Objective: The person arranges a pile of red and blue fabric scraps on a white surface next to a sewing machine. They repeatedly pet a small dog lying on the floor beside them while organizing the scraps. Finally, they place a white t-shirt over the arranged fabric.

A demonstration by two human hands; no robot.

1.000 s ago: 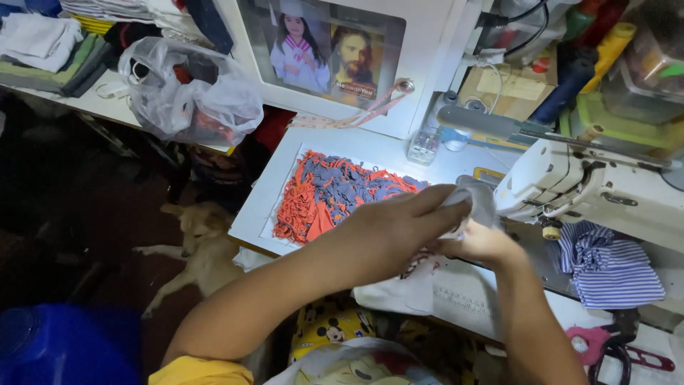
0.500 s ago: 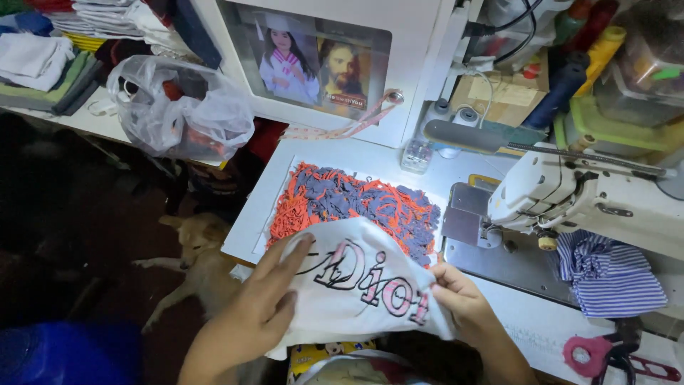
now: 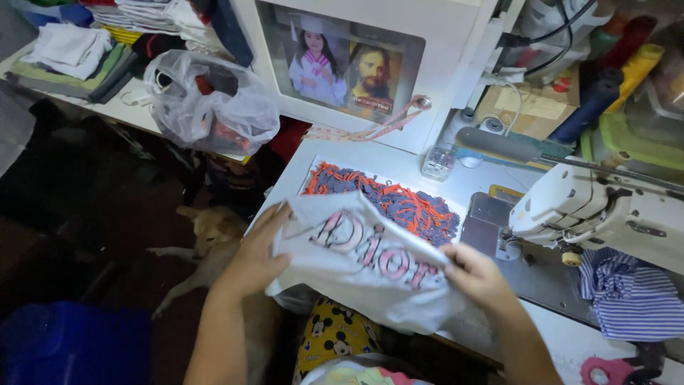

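Both hands hold a white cloth (image 3: 363,267) with pink lettering, spread above the front edge of the counter (image 3: 399,167). Left hand (image 3: 253,257) closed on the cloth's left edge, fingers on top, thumb hidden under it. Right hand (image 3: 476,276) pinches the right edge, fingers curled tight. Behind the cloth, a pile of orange and grey scraps (image 3: 399,203) on the counter. White sewing machine (image 3: 605,210) to the right, striped cloth (image 3: 630,299) under it. Dog (image 3: 214,242) lies on the floor at left, plastic bag (image 3: 214,100) on the shelf beyond
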